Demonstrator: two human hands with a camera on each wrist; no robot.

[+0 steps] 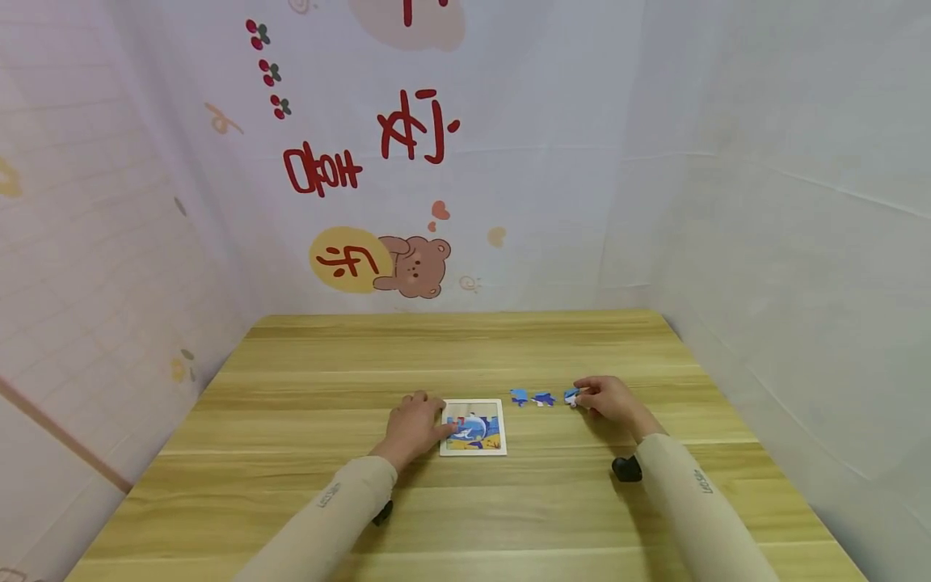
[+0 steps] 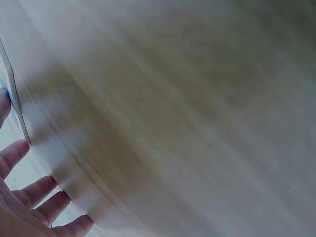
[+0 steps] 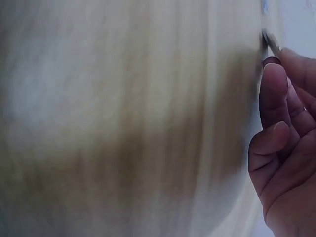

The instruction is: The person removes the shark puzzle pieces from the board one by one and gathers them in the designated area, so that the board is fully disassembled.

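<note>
Rests left hand (image 1: pixel 413 427) on left side of white puzzle frame (image 1: pixel 473 453) around mid-table, with fingers spread and thumb over rim. Filled with blue-and-yellow picture (image 1: pixel 476 438) in near part, bare across far strip. Pinches blue-and-white puzzle piece (image 1: pixel 570 396) between thumb and fingertips of right hand (image 1: pixel 611 398), to right of frame. Lying loose between: leftmost blue piece (image 1: pixel 519 396) and middle blue piece (image 1: pixel 543 399), in row with pinched one, on wood-grain table (image 1: pixel 538 517). Hung beyond far edge: white sheet (image 1: pixel 545 226).

Now one square white-framed jigsaw (image 1: pixel 476 435) at the left fingers (image 2: pixel 40 191), one blue-and-white jigsaw piece (image 1: pixel 570 394) at the right fingers (image 3: pixel 274 91), two more pieces (image 1: pixel 519 396) (image 1: pixel 542 399) beside them
</note>
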